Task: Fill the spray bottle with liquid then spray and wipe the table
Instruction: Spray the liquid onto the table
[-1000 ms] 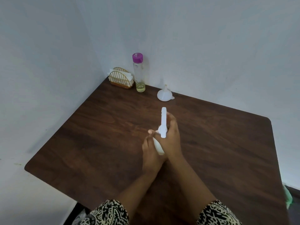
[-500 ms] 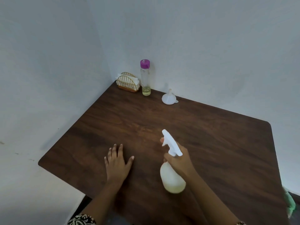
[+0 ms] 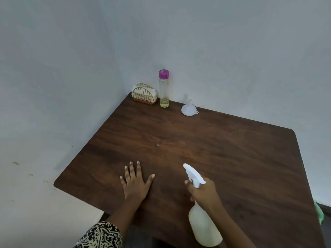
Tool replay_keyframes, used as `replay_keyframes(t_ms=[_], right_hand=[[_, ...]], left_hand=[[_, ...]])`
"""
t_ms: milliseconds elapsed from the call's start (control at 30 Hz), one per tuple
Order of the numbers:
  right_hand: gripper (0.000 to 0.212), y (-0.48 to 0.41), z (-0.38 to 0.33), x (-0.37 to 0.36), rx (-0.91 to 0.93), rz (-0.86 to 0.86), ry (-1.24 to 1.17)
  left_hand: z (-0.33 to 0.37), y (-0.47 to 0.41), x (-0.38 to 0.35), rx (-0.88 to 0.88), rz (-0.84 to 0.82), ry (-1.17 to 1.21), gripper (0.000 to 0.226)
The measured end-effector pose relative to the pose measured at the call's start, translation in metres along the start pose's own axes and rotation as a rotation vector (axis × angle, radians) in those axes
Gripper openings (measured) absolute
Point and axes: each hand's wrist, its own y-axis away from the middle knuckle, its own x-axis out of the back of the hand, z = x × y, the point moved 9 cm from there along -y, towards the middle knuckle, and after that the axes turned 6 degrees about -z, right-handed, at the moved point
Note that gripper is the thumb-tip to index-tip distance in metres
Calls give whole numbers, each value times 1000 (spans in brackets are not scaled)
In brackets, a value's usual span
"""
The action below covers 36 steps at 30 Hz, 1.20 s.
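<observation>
Filling looks done: our right hand (image 3: pixel 204 193) grips the full spray bottle (image 3: pixel 204 224), nozzle aimed across the tabletop (image 3: pixel 232 149). Left hand (image 3: pixel 136 183) lies flat, fingers spread. Spraying's just starting we reckon, wiping's still left.

No text, label, brand or number can be read anywhere.

A gold wire napkin holder (image 3: pixel 144 94) holding white napkins stands in the far corner where two pale walls (image 3: pixel 232 51) meet. Well away from the holder, low at the right edge of view, a small patch of something green (image 3: pixel 319 213) shows, too blurred to identify.
</observation>
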Motion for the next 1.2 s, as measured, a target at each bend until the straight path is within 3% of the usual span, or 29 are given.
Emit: replay_keyframes(t_ms=[100, 233, 400, 567, 667, 867, 1000, 1067, 1133, 1200], right_hand=[[4, 4, -1, 6, 48, 1, -33], [12, 11, 1, 7, 56, -59, -57], [5, 19, 3, 17, 89, 28, -34], [14, 24, 9, 20, 82, 105, 62], [3, 25, 14, 23, 71, 105, 10], [25, 25, 9, 24, 142, 94, -126], [19, 26, -10, 36, 264, 116, -173], [15, 25, -20, 45, 310, 139, -170], [22, 20, -32, 56, 345, 161, -168], [32, 10, -45, 71, 367, 184, -172]], left_hand=[[0, -1, -2, -8, -16, -9, 87], [0, -2, -3, -25, -13, -14, 87], [0, -3, -3, -25, -6, -28, 87], [-1, -3, -4, -23, -15, -25, 88], [1, -3, -3, -30, -17, -4, 87], [0, -3, -3, -26, -37, 19, 87], [8, 1, 0, -15, -63, 84, 86], [25, 6, 6, -100, -29, 107, 85], [58, 17, 15, -314, -14, 194, 85], [103, 33, 19, -556, -163, 319, 91]])
